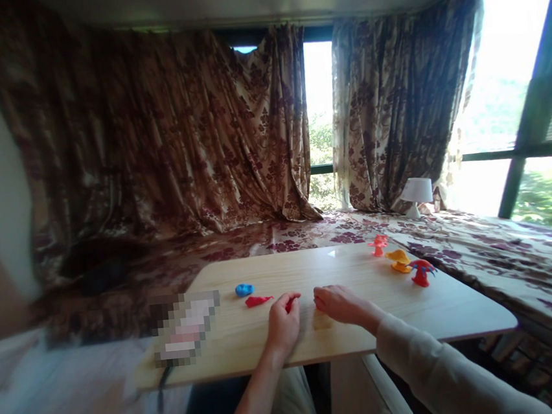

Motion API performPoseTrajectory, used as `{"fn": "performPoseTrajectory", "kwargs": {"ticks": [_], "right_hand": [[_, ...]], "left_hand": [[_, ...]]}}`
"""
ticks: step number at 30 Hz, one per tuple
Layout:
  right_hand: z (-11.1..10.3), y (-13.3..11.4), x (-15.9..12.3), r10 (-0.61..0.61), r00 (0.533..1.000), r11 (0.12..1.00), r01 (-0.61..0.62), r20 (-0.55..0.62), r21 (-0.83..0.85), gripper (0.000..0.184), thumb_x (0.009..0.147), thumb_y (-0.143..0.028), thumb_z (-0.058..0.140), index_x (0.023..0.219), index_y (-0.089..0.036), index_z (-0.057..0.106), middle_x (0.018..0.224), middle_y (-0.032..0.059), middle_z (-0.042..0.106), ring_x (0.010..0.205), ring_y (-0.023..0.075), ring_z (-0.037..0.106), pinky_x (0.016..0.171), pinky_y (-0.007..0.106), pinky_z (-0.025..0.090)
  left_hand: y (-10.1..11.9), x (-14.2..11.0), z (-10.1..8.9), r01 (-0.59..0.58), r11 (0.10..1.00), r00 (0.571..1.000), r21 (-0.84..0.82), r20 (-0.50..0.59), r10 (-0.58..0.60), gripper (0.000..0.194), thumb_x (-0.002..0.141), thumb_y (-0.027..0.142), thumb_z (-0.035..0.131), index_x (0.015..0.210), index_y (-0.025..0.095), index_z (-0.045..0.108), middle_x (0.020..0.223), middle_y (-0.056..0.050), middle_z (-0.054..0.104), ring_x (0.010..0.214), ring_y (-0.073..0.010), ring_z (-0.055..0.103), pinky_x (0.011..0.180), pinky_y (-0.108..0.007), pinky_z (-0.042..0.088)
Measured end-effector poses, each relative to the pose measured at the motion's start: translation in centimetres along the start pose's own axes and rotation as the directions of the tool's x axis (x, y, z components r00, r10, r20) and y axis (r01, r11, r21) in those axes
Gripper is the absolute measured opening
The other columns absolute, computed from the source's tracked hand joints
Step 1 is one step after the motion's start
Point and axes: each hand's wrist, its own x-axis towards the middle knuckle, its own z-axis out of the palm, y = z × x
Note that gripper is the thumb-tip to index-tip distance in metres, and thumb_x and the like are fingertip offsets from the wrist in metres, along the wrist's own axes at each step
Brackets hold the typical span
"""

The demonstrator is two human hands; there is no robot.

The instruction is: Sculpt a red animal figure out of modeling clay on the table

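Observation:
My left hand [284, 323] is closed above the wooden table, its fingers curled round a small piece of red modelling clay [292, 304] that is mostly hidden. Just to the right, my right hand [338, 304] is low over the tabletop with its fingers drawn together. Under those fingertips shows a bit of red clay [319, 302]. Left of my hands lie a blue clay lump [244, 290] and a flattened, pointed red clay piece [258, 300], apart from each other.
Mushroom-like clay figures stand at the table's right: a pink-red one [378, 245], a yellow one [399, 261] and a red one with blue strips [422, 273]. A blurred-out object with a cable [161, 377] lies on the left. The table [443, 318] borders a flower-patterned ledge with a lamp [417, 194].

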Motion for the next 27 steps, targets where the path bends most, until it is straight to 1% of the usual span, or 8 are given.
{"fn": "performPoseTrajectory", "kwargs": {"ticks": [2, 4, 8, 14, 17, 19, 22, 27], "right_hand": [[0.3, 0.3, 0.0, 0.027, 1.0, 0.991, -0.027, 0.003, 0.129, 0.016, 0.08, -0.025, 0.051, 0.066, -0.017, 0.056, 0.062, 0.0041, 0.063, 0.059, 0.0144, 0.057, 0.057, 0.025, 0.038], [0.7, 0.5, 0.0, 0.061, 0.998, 0.958, -0.062, 0.015, 0.281, 0.024, 0.084, -0.033, 0.043, 0.069, -0.018, 0.053, 0.057, 0.0013, 0.06, 0.049, 0.0114, 0.053, 0.049, 0.023, 0.038], [2.0, -0.3, -0.4, 0.124, 0.992, 0.83, -0.097, -0.012, 0.549, 0.042, 0.088, -0.049, 0.021, 0.073, -0.018, 0.046, 0.055, -0.0013, 0.057, 0.04, 0.0088, 0.048, 0.04, 0.02, 0.037], [4.1, -2.4, -0.8, 0.185, 0.978, 0.671, -0.054, -0.096, 0.74, 0.048, 0.083, -0.06, 0.028, 0.067, -0.019, 0.044, 0.049, -0.0057, 0.046, 0.04, 0.0073, 0.042, 0.04, 0.019, 0.033], [4.1, -2.4, -1.3, 0.173, 0.981, 0.561, -0.03, -0.082, 0.827, 0.048, 0.083, -0.058, 0.033, 0.071, -0.016, 0.052, 0.052, -0.0036, 0.05, 0.044, 0.0084, 0.045, 0.044, 0.021, 0.036], [3.8, -2.3, -1.7, 0.163, 0.981, 0.507, 0.008, -0.105, 0.862, 0.042, 0.083, -0.053, 0.042, 0.082, -0.015, 0.059, 0.061, -0.0015, 0.056, 0.052, 0.01, 0.051, 0.049, 0.022, 0.04], [3.5, -2.1, -2.3, 0.163, 0.97, 0.514, 0.073, -0.181, 0.854, 0.033, 0.077, -0.044, 0.057, 0.095, -0.016, 0.062, 0.07, -0.0003, 0.061, 0.061, 0.0115, 0.054, 0.057, 0.023, 0.043], [3.8, -2.0, -2.4, 0.19, 0.949, 0.557, 0.107, -0.252, 0.823, 0.031, 0.075, -0.043, 0.061, 0.085, -0.014, 0.067, 0.062, 0.0002, 0.062, 0.058, 0.0129, 0.056, 0.057, 0.026, 0.045]], "left_hand": [[0.1, -0.1, 0.0, -0.003, 1.0, 1.0, -0.003, 0.009, 0.003, 0.023, 0.073, 0.026, 0.053, 0.086, 0.014, 0.067, 0.078, -0.006, 0.066, 0.073, -0.0173, 0.059, 0.072, -0.031, 0.046], [0.2, -0.2, 0.1, -0.015, 1.0, 0.999, -0.011, 0.032, 0.015, 0.026, 0.072, 0.028, 0.056, 0.09, 0.014, 0.067, 0.076, -0.004, 0.064, 0.067, -0.0148, 0.057, 0.068, -0.028, 0.046], [0.6, -0.6, 0.1, -0.052, 0.998, 0.993, -0.032, 0.108, 0.056, 0.035, 0.067, 0.031, 0.064, 0.098, 0.016, 0.065, 0.074, 0.001, 0.057, 0.056, -0.0093, 0.048, 0.058, -0.023, 0.044], [0.9, -0.7, 0.1, -0.08, 0.994, 0.985, -0.074, 0.149, 0.091, 0.034, 0.069, 0.032, 0.063, 0.1, 0.017, 0.064, 0.073, 0.001, 0.058, 0.057, -0.0092, 0.047, 0.056, -0.022, 0.042], [1.0, -0.7, 0.0, -0.086, 0.994, 0.984, -0.071, 0.15, 0.096, 0.033, 0.071, 0.034, 0.062, 0.1, 0.016, 0.064, 0.072, 0.0, 0.061, 0.059, -0.0111, 0.051, 0.058, -0.022, 0.043], [1.2, -0.7, -0.1, -0.099, 0.993, 0.986, -0.06, 0.13, 0.106, 0.031, 0.072, 0.036, 0.062, 0.097, 0.016, 0.065, 0.077, -0.003, 0.065, 0.067, -0.0136, 0.055, 0.064, -0.024, 0.044], [1.6, -0.8, -0.3, -0.101, 0.993, 0.991, -0.057, 0.084, 0.105, 0.028, 0.073, 0.037, 0.061, 0.091, 0.016, 0.066, 0.084, -0.005, 0.068, 0.077, -0.0174, 0.059, 0.073, -0.028, 0.046], [1.9, -0.8, -0.5, -0.084, 0.994, 0.994, -0.066, 0.06, 0.088, 0.024, 0.069, 0.037, 0.064, 0.08, 0.017, 0.07, 0.079, -0.004, 0.069, 0.078, -0.0196, 0.061, 0.076, -0.03, 0.045]]}}
